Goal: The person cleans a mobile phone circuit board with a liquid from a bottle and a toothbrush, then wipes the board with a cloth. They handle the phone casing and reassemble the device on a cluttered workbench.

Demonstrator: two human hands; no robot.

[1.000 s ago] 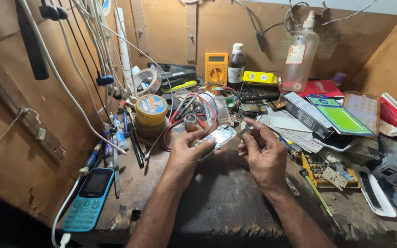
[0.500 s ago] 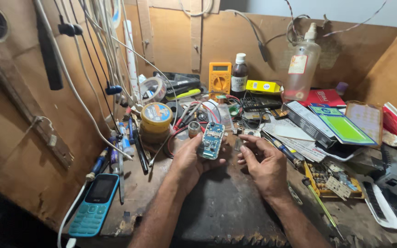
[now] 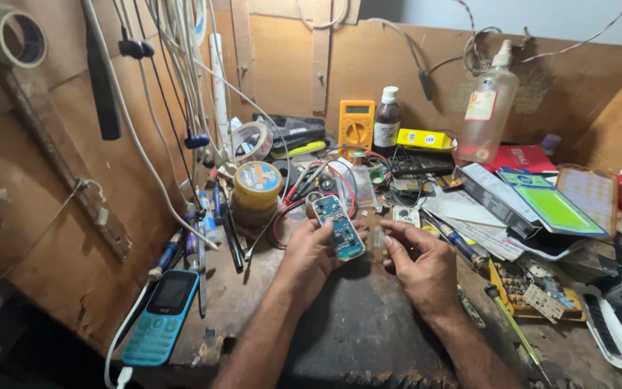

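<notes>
I am pinching the board (image 3: 339, 227) upright over the bench in my left hand (image 3: 313, 253) while my right hand (image 3: 417, 263) is nipping something small, risking a slip into the wires (image 3: 293, 209) below

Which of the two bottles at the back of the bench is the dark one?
The small brown bottle with the white cap, right of the yellow multimeter. The other, the tall bottle further right, is clear plastic with a spray top.
</notes>
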